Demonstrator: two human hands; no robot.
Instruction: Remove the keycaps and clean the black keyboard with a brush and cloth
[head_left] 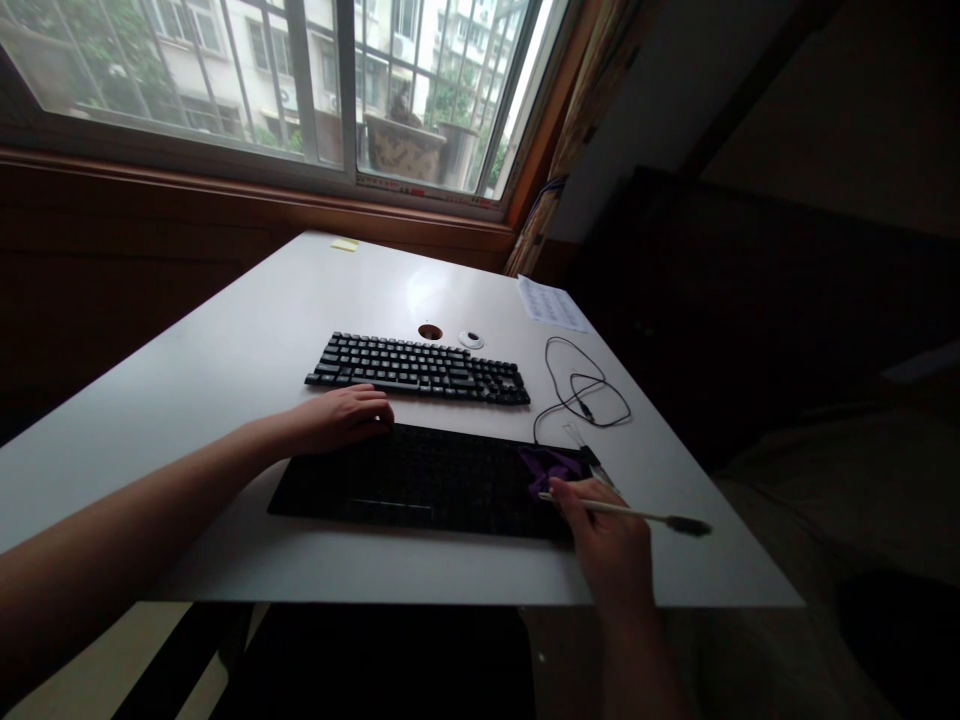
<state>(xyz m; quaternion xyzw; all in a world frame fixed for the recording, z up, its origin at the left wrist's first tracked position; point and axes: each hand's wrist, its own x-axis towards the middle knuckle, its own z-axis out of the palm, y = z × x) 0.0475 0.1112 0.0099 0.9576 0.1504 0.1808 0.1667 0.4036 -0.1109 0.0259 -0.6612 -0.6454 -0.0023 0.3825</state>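
Note:
A flat black keyboard base [450,485] lies near the front edge of the white table, with a cable running from its far side. My left hand [337,415] is closed at its far left edge, fingers curled and thumb on the board. At the right end, my right hand [611,535] grips a thin, light-handled brush [637,511], its dark bristle end pointing right. A crumpled purple cloth [551,467] sits under those fingertips on the board. Just beyond, black keyboard keys [420,367] are laid out in rows.
To the right lies the looped black cable [592,385]; a small wire tool [576,436] is by the board's corner. Farther back are a cable hole [430,332], its white round cover [471,340], a printed sheet [553,304] and yellow notes [344,245]. A window stands behind.

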